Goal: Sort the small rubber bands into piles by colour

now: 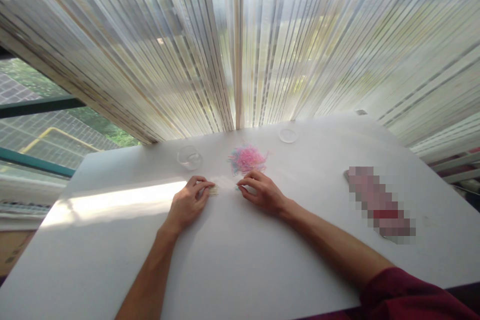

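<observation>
In the head view a loose pile of thin pink and pastel pieces (248, 159) lies on the white table, just beyond my hands. My left hand (190, 201) rests on the tabletop, thumb and fingertips closed at a small group of thin yellowish pieces (213, 190). To the right, my right hand (262, 193) is in front of the pile with thumb and index finger pinched. A tiny pale greenish piece (237, 187) shows at those fingertips; its exact kind is too small to make out. The two hands are a short way apart.
A clear round container (189, 158) stands behind my left hand. A clear round lid or dish (288, 135) lies beyond the pile to the right. A blurred-out reddish flat object (380, 205) lies on the right. Striped curtains (240, 50) hang along the table's far edge.
</observation>
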Demonstrator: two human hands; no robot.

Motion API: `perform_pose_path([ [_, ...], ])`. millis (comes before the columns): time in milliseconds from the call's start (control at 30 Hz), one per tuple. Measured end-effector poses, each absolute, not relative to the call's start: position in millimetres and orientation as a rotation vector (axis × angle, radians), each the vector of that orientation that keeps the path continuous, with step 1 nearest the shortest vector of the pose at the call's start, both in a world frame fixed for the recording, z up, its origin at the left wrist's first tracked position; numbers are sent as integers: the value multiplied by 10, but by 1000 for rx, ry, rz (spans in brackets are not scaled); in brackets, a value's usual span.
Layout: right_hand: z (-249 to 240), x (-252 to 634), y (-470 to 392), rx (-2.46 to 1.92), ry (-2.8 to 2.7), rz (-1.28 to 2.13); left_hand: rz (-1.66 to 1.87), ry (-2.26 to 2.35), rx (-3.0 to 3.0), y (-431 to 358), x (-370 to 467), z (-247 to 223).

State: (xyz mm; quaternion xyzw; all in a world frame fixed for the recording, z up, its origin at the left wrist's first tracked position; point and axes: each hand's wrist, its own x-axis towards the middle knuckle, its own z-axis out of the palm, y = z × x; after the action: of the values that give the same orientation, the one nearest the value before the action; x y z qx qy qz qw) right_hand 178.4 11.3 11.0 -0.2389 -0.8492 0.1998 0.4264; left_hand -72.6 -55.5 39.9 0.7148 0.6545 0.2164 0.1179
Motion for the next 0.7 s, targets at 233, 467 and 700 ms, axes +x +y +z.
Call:
perform_pose_path([
  [233,117,1781,109,-594,-2120,489,674,1887,2105,-553,-740,397],
  [467,102,1770,111,-579,-2114,486,887,1764,2166,-606,-547,417],
  [700,121,1759,89,-519,-2135,447,966,1602,2274,-656,-294,377],
])
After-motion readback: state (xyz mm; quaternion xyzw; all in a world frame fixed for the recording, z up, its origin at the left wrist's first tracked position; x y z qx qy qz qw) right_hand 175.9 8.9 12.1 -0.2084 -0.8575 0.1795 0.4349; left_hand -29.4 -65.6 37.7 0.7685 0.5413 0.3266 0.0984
